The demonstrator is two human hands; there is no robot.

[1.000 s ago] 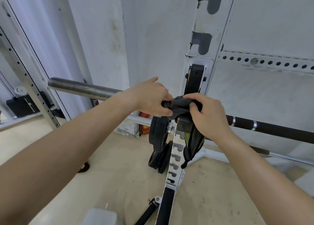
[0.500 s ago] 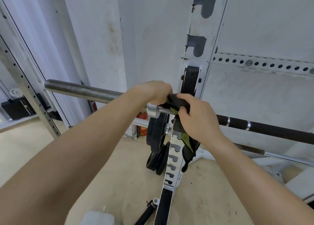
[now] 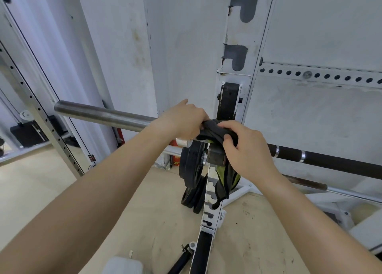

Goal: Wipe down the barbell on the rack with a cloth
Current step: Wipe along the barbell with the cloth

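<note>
Straight ahead, the white rack [image 3: 237, 25] carries the bar [image 3: 103, 114] across its notched upright. Black plates [image 3: 191, 164] sit just below the bar, beside the upright. A dark cloth [image 3: 215, 129] drapes over the bar at the upright. The left hand [image 3: 184, 120] curls round the bar, its fingertips on the cloth's edge. The right hand [image 3: 246, 149] grips the cloth from above.

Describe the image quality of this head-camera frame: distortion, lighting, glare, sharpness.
Head view: wide-angle distortion bows the rack upright and stretches both forearms toward the bottom corners; light is soft and even, no hard shadows; a mild sheen runs along the barbell; left hand, right hand and cloth look fairly sharp, without marked motion blur.
</note>
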